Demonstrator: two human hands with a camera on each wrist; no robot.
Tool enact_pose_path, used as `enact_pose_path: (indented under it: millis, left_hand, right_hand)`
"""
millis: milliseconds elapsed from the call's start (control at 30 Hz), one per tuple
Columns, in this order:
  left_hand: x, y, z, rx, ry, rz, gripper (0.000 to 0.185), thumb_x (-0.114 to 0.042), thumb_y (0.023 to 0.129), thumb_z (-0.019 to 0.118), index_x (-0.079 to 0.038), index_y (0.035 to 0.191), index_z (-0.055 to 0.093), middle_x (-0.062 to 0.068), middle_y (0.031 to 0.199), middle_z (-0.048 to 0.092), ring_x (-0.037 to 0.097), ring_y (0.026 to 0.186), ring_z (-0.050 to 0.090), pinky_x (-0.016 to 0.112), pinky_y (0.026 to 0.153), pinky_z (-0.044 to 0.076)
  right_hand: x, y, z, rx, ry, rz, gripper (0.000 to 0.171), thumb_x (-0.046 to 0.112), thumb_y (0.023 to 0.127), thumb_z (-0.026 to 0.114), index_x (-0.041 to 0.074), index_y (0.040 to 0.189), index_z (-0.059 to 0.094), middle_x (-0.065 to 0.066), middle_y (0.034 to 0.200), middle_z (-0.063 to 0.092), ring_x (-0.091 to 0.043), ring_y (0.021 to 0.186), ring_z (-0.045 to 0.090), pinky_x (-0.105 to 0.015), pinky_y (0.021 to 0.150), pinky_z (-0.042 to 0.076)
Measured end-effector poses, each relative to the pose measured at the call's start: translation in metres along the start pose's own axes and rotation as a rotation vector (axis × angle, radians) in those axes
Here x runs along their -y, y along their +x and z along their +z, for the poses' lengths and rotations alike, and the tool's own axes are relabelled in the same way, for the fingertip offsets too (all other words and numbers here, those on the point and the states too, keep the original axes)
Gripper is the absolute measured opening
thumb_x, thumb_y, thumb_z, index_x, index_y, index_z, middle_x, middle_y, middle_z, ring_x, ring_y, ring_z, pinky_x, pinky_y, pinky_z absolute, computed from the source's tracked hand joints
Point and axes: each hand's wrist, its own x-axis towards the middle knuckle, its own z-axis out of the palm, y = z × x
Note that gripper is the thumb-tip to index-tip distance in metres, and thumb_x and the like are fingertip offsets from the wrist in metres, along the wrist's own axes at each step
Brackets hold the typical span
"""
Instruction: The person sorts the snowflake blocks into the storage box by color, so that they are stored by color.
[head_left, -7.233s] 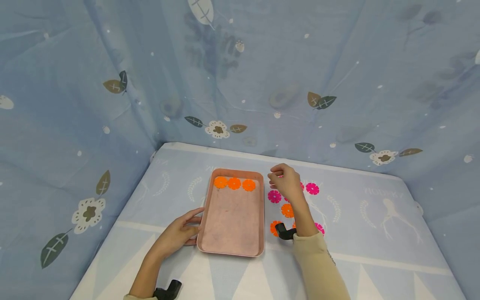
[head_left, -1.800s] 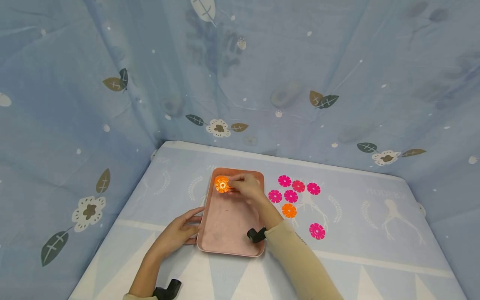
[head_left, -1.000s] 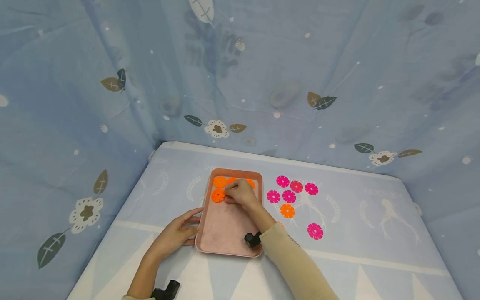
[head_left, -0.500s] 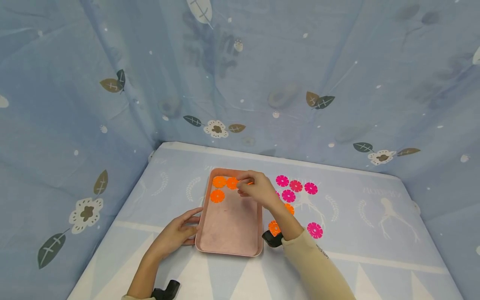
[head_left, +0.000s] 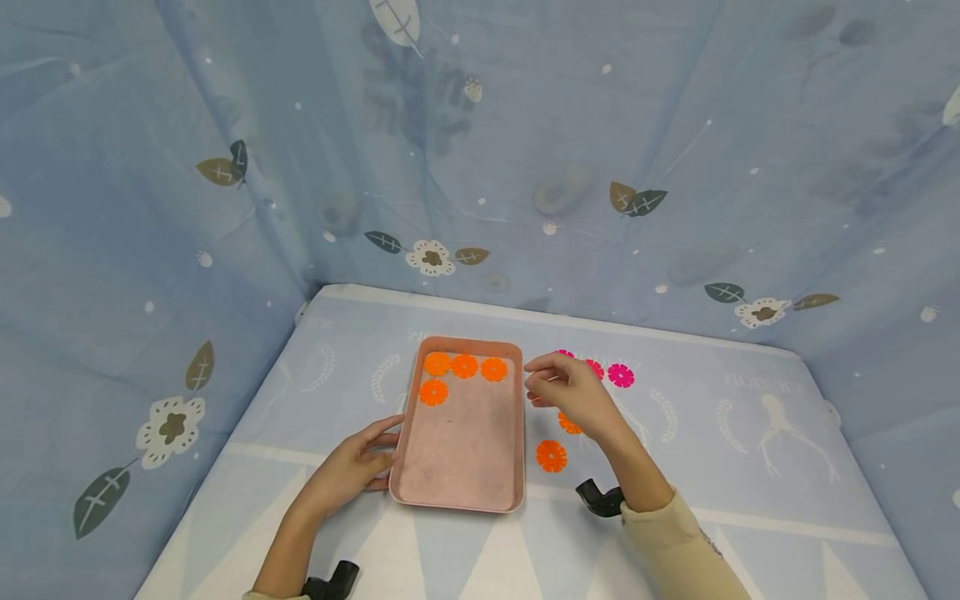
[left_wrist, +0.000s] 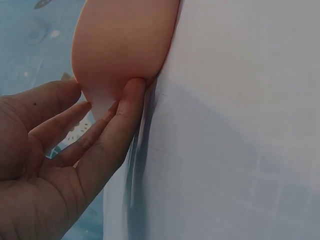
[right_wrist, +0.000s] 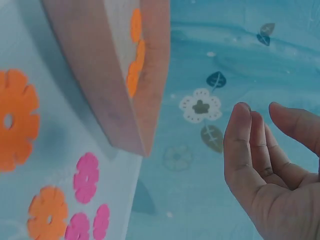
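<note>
A pink tray (head_left: pixel 459 467) lies on the blue cloth and holds several orange flower discs (head_left: pixel 464 366) along its far end, one of them (head_left: pixel 433 392) in a second row. My left hand (head_left: pixel 388 446) rests with straight fingers against the tray's left rim (left_wrist: pixel 120 55). My right hand (head_left: pixel 534 383) hovers empty, fingers relaxed, right of the tray over the pink discs (head_left: pixel 620 375). In the right wrist view the right hand (right_wrist: pixel 270 165) is open with nothing in it. Two orange discs (head_left: pixel 551 456) lie on the cloth by the right wrist.
Blue patterned cloth walls close in the back and both sides. The tray's side wall (right_wrist: pixel 125 100) stands left of the loose orange disc (right_wrist: pixel 15 120) and pink discs (right_wrist: pixel 86 177). A pale stripe crosses the cloth near the front.
My right hand laid an orange disc in the tray's second row, let it go and drew back to the right, out over the pink discs. The left hand stayed on the tray rim.
</note>
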Motion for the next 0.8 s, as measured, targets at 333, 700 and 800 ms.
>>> enact_pose_path:
  millis: [333, 700, 800]
  left_hand:
    - [0.0, 0.0, -0.001, 0.007, 0.0, 0.002, 0.057, -0.009, 0.101, 0.06, -0.013, 0.154, 0.039, 0.026, 0.143, 0.045, 0.036, 0.114, 0.062, 0.043, 0.082, 0.058]
    - [-0.001, -0.001, 0.0, 0.008, 0.003, 0.011, 0.055, -0.007, 0.102, 0.056, -0.01, 0.154, 0.038, 0.029, 0.143, 0.044, 0.037, 0.11, 0.064, 0.043, 0.082, 0.058]
    - [-0.001, -0.001, 0.0, 0.008, -0.002, 0.01, 0.056, -0.007, 0.102, 0.057, -0.011, 0.154, 0.038, 0.028, 0.142, 0.044, 0.037, 0.11, 0.064, 0.043, 0.082, 0.058]
  right_hand:
    - [-0.034, -0.025, -0.018, -0.025, -0.065, 0.025, 0.027, 0.018, 0.096, 0.071, 0.003, 0.117, 0.065, -0.012, 0.1, 0.066, -0.039, 0.092, 0.065, -0.047, 0.082, 0.057]
    - [-0.082, -0.039, -0.018, -0.018, -0.086, 0.112, 0.029, 0.014, 0.092, 0.075, -0.003, 0.114, 0.066, -0.009, 0.095, 0.064, -0.027, 0.086, 0.061, -0.027, 0.071, 0.053]
    - [-0.087, -0.041, -0.017, 0.009, -0.14, 0.118, 0.028, 0.012, 0.091, 0.075, -0.002, 0.112, 0.066, -0.007, 0.094, 0.064, -0.023, 0.084, 0.059, -0.025, 0.069, 0.052]
